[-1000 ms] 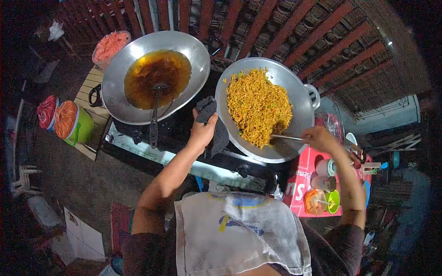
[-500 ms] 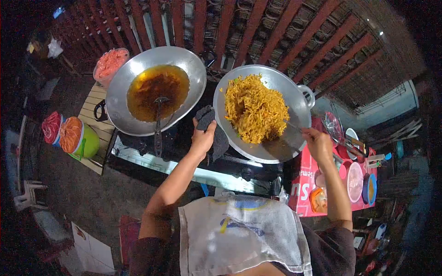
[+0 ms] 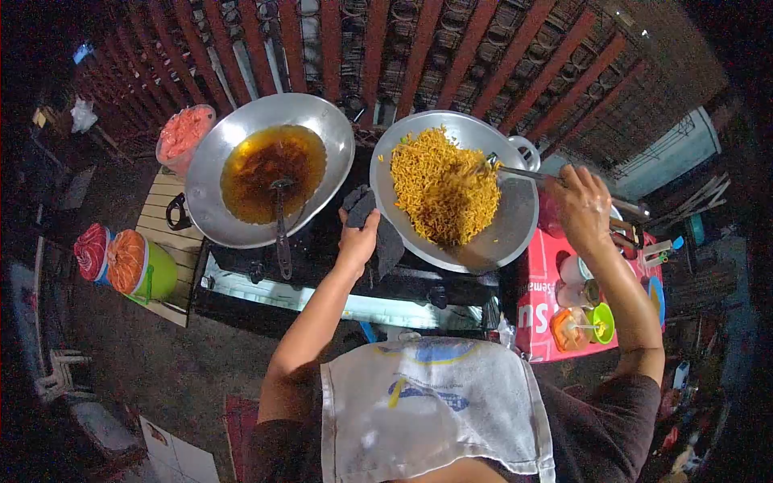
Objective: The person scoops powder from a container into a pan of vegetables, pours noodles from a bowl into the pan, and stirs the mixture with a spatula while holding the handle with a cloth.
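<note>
My left hand (image 3: 359, 241) is closed round a dark cloth (image 3: 388, 246) at the left edge of the right-hand wok (image 3: 514, 211). Yellow-brown noodles (image 3: 439, 181) are heaped in that wok. Above its right side my right hand (image 3: 581, 205) grips the handle of a metal spatula (image 3: 527, 173), whose head meets the noodles' right side. To the left, a second wok (image 3: 211, 189) holds brown-yellow oil (image 3: 258, 157), with a ladle (image 3: 282, 233) resting in it, its handle over the near rim.
Both woks sit on a black stove (image 3: 322, 278). At left are a tub of pink food (image 3: 187, 133) and a green bucket (image 3: 161, 270) on a slatted table (image 3: 165, 209). A red-covered table (image 3: 535, 294) with cups and bowls stands at right. Red slats (image 3: 378, 56) rise behind.
My right hand has moved up and right with the spatula, which now shows over the wok's right side. The noodles are spread flatter. My left hand keeps its hold; the view has shifted slightly.
</note>
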`<state>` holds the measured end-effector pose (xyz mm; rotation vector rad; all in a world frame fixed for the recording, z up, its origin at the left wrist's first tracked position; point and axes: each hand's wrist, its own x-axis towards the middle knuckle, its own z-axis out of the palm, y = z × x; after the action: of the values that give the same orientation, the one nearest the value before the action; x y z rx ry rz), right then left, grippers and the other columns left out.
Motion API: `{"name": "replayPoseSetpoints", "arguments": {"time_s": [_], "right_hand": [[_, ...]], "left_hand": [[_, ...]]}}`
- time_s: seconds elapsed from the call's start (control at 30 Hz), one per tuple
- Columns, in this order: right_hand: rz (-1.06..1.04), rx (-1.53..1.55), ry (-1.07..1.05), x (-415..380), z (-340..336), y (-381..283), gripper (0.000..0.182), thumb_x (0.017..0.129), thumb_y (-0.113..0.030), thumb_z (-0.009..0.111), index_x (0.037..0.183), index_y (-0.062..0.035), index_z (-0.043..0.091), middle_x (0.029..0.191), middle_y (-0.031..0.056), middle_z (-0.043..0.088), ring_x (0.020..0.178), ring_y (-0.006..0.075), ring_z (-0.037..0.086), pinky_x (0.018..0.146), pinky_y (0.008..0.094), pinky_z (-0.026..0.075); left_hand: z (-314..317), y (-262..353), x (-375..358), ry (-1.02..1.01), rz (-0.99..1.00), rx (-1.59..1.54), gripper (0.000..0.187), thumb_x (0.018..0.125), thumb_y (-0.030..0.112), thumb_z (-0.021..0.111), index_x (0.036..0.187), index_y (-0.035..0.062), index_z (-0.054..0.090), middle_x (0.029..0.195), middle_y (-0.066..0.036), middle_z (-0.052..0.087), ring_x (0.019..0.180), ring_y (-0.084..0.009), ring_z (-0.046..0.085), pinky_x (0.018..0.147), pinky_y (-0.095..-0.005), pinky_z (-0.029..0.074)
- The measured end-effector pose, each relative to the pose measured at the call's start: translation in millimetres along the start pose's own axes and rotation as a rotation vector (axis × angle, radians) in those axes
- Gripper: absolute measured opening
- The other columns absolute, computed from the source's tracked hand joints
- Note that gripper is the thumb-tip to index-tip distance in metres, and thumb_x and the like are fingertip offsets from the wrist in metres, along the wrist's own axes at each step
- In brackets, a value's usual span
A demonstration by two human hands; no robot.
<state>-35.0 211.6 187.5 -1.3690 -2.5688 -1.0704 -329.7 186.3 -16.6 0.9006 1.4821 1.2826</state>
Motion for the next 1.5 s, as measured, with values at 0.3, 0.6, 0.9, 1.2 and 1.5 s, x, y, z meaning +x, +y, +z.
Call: {"name": "replayPoseSetpoints", "arguments": {"time_s": [0.3,0.6,0.9,1.2,1.5], "right_hand": [[0.052,0.027,-0.368,29,-21,33,0.023,0.072,-0.015,0.054,0.089,-0.021,0.067,0.083,0.0099,0.062,0.08,0.0253,0.062,0.066,0.0399,0.051],[-0.023,0.34,-1.058,30,5,58,0.023,0.071,-0.024,0.055,0.088,-0.0182,0.069,0.083,0.0124,0.065,0.076,0.0292,0.063,0.069,0.0393,0.05],[0.375,0.82,-0.513,-28,105,-116,0.026,0.078,-0.017,0.058,0.104,-0.0133,0.062,0.08,0.023,0.06,0.075,0.0389,0.059,0.067,0.0456,0.048],[0.536,1.165,-0.467,-52,101,-41,0.027,0.079,-0.012,0.06,0.105,-0.0054,0.061,0.071,0.0147,0.063,0.065,0.0191,0.061,0.063,0.0337,0.048],[0.268,1.034,-0.427,-48,19,-29,0.03,0.083,-0.005,0.051,0.112,-0.0059,0.058,0.063,0.0123,0.057,0.056,0.0117,0.052,0.054,0.0294,0.044]], "left_hand": [[2,-8,3,0.037,0.079,0.0,0.049,0.086,0.019,0.053,0.128,0.0085,0.031,0.12,-0.008,0.046,0.11,-0.0198,0.045,0.093,-0.0332,0.036],[2,-13,7,0.021,0.052,0.021,0.049,0.087,0.019,0.052,0.13,0.0087,0.029,0.12,-0.008,0.046,0.11,-0.0197,0.045,0.093,-0.0332,0.036],[5,-14,2,0.058,0.015,-0.011,0.052,0.087,0.019,0.053,0.13,0.0079,0.028,0.121,-0.008,0.046,0.109,-0.0197,0.046,0.093,-0.0326,0.036],[7,4,-7,0.032,-0.042,-0.074,0.041,0.088,0.016,0.049,0.126,0.0056,0.038,0.125,-0.01,0.037,0.115,-0.0228,0.041,0.094,-0.0327,0.035],[-2,-15,1,-0.08,-0.011,-0.09,0.054,0.091,0.03,0.047,0.135,0.0093,0.022,0.131,-0.011,0.034,0.12,-0.023,0.037,0.098,-0.0339,0.03]]}}
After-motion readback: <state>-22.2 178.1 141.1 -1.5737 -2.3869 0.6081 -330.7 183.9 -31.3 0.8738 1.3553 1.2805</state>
